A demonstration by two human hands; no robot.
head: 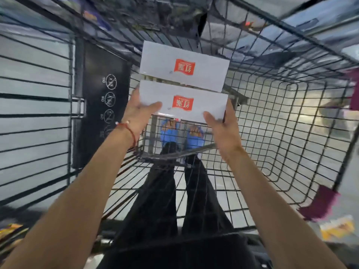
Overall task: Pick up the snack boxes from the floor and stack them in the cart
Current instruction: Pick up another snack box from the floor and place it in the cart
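Two white boxes with red labels sit inside the wire cart [275, 105], one behind the other, seen from above.

Near box [182, 102]: held at both short ends. Left hand [138, 113] grips the left end, thumb laid across the top face, the other fingers hidden underneath. Right hand [221, 129] grips the right end, thumb on the top face by the corner, the other fingers out of sight below and behind the edge. Both hands are clamped on this box. Cannot tell whether the box rests on the cart floor or hangs just above it.

Far box [184, 64]: lies just beyond the near one, long sides parallel, label facing the same way. Edges are very close; contact cannot be confirmed.

Other notes: red string bracelet [129, 133] on the left wrist. Black panel [101, 113] with round crossed-out symbols stands against the cart's left wall. Blue shoes [171, 132] and black trousers [161, 191] show through the mesh floor. Outside the cart, lower right: a blurred purple shape [320, 202] and a yellow packet [338, 228].
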